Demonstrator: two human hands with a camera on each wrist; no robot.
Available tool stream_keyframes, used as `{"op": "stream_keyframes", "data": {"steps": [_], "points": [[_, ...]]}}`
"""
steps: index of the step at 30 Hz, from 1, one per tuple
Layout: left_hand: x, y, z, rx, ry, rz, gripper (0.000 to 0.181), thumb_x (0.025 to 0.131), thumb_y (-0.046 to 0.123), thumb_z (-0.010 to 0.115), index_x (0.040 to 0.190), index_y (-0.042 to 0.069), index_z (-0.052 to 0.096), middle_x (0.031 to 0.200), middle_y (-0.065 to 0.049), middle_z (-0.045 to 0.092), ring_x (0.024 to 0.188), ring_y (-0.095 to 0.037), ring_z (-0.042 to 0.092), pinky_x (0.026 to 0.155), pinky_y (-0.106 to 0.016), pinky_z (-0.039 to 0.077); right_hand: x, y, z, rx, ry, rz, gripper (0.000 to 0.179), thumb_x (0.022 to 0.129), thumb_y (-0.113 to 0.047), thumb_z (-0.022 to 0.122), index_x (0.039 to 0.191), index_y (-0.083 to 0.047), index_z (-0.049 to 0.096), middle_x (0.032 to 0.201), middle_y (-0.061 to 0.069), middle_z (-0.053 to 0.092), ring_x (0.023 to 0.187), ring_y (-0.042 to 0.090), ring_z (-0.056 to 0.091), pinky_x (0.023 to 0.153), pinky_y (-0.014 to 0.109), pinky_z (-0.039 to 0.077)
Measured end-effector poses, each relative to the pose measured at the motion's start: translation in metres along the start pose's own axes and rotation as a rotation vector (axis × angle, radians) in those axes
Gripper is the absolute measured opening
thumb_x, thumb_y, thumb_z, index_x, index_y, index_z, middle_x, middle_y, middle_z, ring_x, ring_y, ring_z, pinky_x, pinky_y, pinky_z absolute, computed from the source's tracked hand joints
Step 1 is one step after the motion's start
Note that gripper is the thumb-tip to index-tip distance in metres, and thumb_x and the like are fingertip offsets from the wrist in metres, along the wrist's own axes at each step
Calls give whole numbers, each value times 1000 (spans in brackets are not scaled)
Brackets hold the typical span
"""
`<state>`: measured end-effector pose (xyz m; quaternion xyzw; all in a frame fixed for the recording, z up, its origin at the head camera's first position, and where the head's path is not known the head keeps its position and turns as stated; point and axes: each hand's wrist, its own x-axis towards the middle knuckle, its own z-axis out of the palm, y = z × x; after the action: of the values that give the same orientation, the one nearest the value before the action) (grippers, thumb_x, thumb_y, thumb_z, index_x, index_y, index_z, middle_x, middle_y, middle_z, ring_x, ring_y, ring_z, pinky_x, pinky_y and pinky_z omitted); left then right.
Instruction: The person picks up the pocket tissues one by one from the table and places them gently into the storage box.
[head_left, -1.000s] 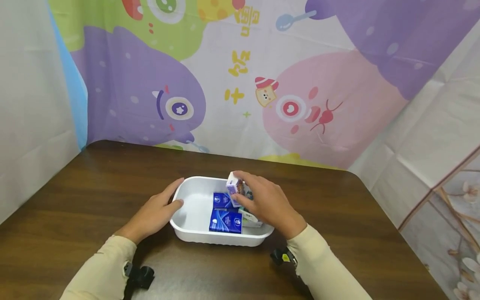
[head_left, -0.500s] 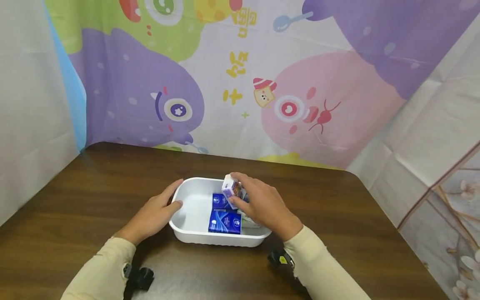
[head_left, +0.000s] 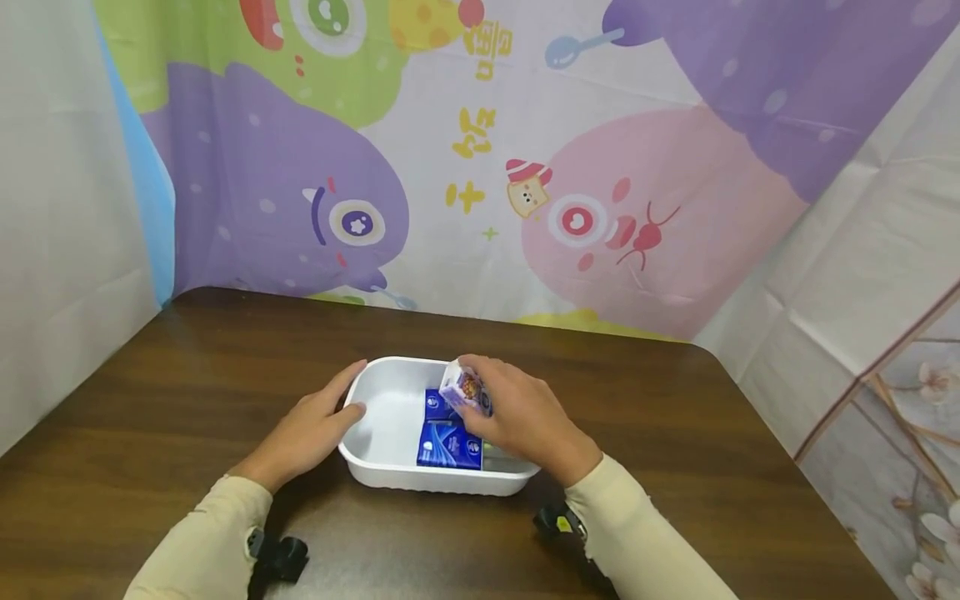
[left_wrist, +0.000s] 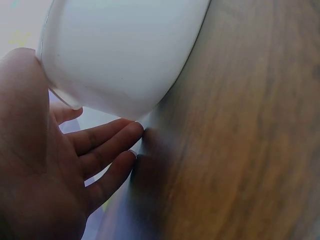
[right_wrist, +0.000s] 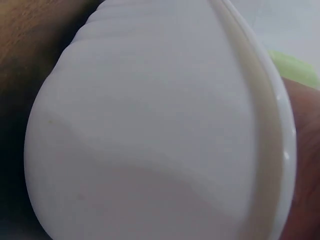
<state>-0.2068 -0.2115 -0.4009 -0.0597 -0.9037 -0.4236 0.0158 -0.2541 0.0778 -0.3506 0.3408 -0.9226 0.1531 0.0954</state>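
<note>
A white plastic basin (head_left: 386,425) stands on the table. My left hand (head_left: 307,433) holds its left end, thumb over the rim and fingers along the outer wall; the left wrist view shows these fingers (left_wrist: 107,150) low beside the wall. My right hand (head_left: 525,417) grips a small white-and-purple tissue pack (head_left: 459,385), tilted, above the basin's right half. Below it lie a blue tissue pack (head_left: 450,443) and a second blue pack (head_left: 435,404), partly covered. The right hand hides most of the basin's right end. The right wrist view shows mainly the basin's outer wall (right_wrist: 150,125).
The dark wood table (head_left: 187,392) extends around the basin. A cartoon-print cloth (head_left: 450,250) hangs behind its far edge, with pale sheets (head_left: 67,208) at the sides. Black wrist cameras (head_left: 281,557) sit on both sleeves.
My right hand has shifted slightly left and lower, and the purple tissue pack has tipped over further toward lying flat. The left hand and the basin have stayed nearly in place.
</note>
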Motion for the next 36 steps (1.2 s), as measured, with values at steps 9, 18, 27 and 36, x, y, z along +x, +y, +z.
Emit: {"op": "stream_keyframes", "data": {"steps": [9, 18, 27, 36], "points": [[2, 3, 0, -2, -2, 12, 63, 104, 27, 49, 161, 17, 24, 156, -22, 37, 137, -45, 42, 105, -67, 33, -1, 2, 1, -29, -55, -1, 55, 95, -40, 67, 143, -18, 53, 135, 2, 62, 122, 21, 59, 99, 44, 49], [3, 4, 1, 2, -10, 10, 63, 104, 28, 49, 161, 17, 23, 157, -21, 36, 137, -45, 41, 105, -67, 32, -3, 6, 2, -94, -21, -45, 29, 95, -34, 68, 118, -17, 68, 119, -2, 70, 115, 17, 63, 95, 38, 52], [1, 2, 0, 0, -8, 1, 63, 104, 28, 48, 161, 17, 23, 157, -22, 35, 137, -45, 40, 105, -67, 33, -2, 7, 4, -118, -13, -85, 22, 95, -34, 69, 110, -19, 73, 114, -2, 70, 109, 15, 64, 90, 36, 53], [0, 1, -1, 8, -6, 1, 63, 104, 28, 49, 161, 17, 24, 156, -22, 36, 136, -45, 42, 105, -66, 34, -2, 8, 8, -138, -18, -69, 25, 95, -40, 69, 108, -20, 76, 115, -1, 69, 107, 17, 63, 88, 37, 54]]}}
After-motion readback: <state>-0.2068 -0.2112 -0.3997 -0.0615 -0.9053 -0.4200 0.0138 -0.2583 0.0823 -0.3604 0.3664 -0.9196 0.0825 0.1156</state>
